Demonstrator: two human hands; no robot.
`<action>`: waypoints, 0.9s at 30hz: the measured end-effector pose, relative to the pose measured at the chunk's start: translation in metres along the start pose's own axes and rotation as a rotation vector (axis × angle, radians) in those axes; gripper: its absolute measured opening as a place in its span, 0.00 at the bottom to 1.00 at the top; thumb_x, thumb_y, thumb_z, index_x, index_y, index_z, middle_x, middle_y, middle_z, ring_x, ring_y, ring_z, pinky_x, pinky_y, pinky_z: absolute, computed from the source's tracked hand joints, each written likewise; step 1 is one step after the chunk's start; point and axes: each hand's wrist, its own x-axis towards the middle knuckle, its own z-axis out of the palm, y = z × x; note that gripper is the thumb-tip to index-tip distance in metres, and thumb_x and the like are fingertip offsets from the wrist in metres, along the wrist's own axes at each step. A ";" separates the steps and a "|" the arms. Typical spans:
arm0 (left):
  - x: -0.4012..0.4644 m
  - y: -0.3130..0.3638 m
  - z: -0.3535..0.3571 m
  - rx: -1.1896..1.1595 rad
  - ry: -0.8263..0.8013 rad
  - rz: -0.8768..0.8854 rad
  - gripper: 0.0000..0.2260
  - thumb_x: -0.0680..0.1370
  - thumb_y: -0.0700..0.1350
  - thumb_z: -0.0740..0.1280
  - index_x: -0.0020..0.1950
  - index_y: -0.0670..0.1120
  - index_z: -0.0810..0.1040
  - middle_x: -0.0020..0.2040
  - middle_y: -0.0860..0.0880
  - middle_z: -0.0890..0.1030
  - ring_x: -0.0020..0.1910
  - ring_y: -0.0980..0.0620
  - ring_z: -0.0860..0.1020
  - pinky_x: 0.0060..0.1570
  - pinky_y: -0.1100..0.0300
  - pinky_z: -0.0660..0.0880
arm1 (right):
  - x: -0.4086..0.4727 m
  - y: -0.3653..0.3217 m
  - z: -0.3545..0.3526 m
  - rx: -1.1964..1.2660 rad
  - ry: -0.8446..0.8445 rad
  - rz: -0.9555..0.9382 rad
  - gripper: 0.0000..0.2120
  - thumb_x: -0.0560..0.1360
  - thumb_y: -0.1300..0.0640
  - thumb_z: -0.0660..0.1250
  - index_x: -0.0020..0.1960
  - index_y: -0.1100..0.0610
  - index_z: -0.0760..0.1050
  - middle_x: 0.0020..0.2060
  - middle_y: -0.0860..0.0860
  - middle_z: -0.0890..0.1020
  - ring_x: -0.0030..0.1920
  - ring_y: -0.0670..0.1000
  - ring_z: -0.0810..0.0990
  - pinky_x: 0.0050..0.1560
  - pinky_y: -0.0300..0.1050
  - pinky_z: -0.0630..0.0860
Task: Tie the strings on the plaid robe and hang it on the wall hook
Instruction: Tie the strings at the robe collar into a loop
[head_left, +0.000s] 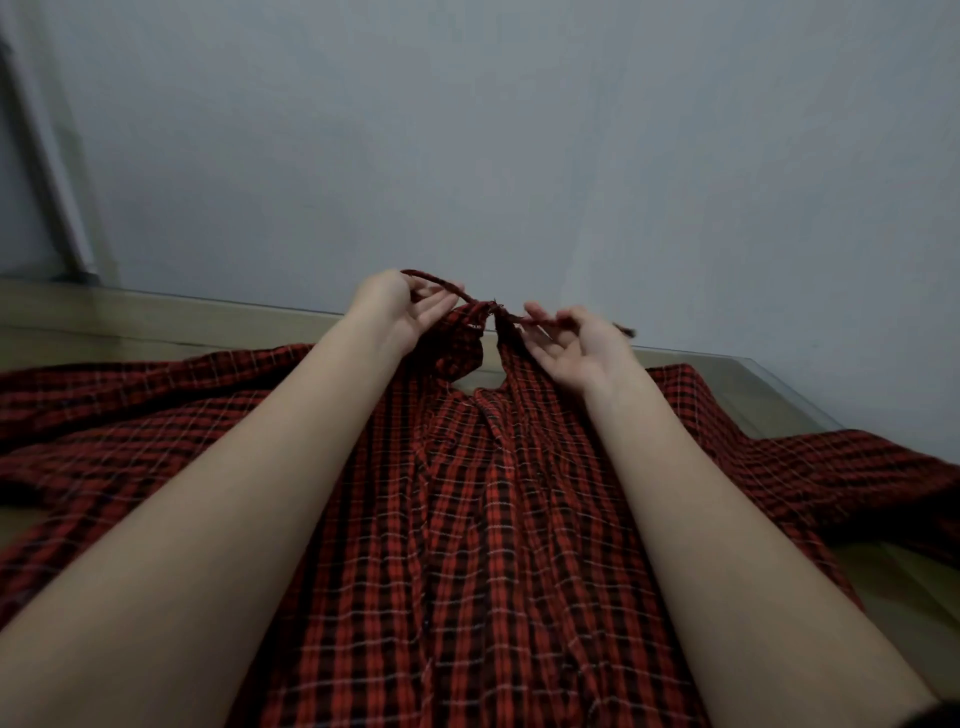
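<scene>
A red and black plaid robe (467, 519) lies spread on a table, its neck end toward the wall. Two thin plaid strings meet at the neck opening, raised a little off the table. My left hand (400, 309) pinches the left string (441, 286), which runs up and left over its fingers. On the other side, the right string (550, 323) is pinched by my right hand (576, 348), and its frayed end pokes out to the right past that hand. Where the strings cross, between the hands, the cloth is bunched.
The table (130, 322) has a pale wooden top under a glass sheet, with its right corner (779, 374) near the wall. A plain grey wall (519, 156) stands right behind it. A pale frame edge (47, 156) runs down the far left. No hook is in view.
</scene>
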 end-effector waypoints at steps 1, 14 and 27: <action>-0.001 0.000 0.001 0.026 0.003 0.010 0.13 0.80 0.32 0.49 0.39 0.40 0.66 0.25 0.42 0.78 0.21 0.50 0.80 0.27 0.61 0.79 | 0.000 -0.002 0.002 0.084 -0.021 -0.012 0.14 0.81 0.59 0.51 0.37 0.57 0.63 0.21 0.55 0.80 0.35 0.55 0.79 0.45 0.50 0.77; -0.011 -0.008 0.033 0.865 -0.043 0.477 0.14 0.75 0.34 0.53 0.36 0.45 0.73 0.41 0.44 0.82 0.33 0.46 0.80 0.25 0.62 0.74 | -0.010 0.002 0.023 -1.032 -0.244 -0.259 0.08 0.74 0.66 0.60 0.38 0.57 0.70 0.29 0.52 0.67 0.22 0.44 0.66 0.22 0.36 0.65; -0.010 -0.015 0.027 1.313 -0.012 0.760 0.16 0.76 0.41 0.58 0.58 0.51 0.81 0.58 0.45 0.81 0.57 0.44 0.78 0.55 0.56 0.73 | -0.023 0.008 0.030 -1.216 -0.332 -0.190 0.13 0.79 0.57 0.61 0.38 0.61 0.74 0.28 0.53 0.70 0.25 0.50 0.68 0.27 0.43 0.66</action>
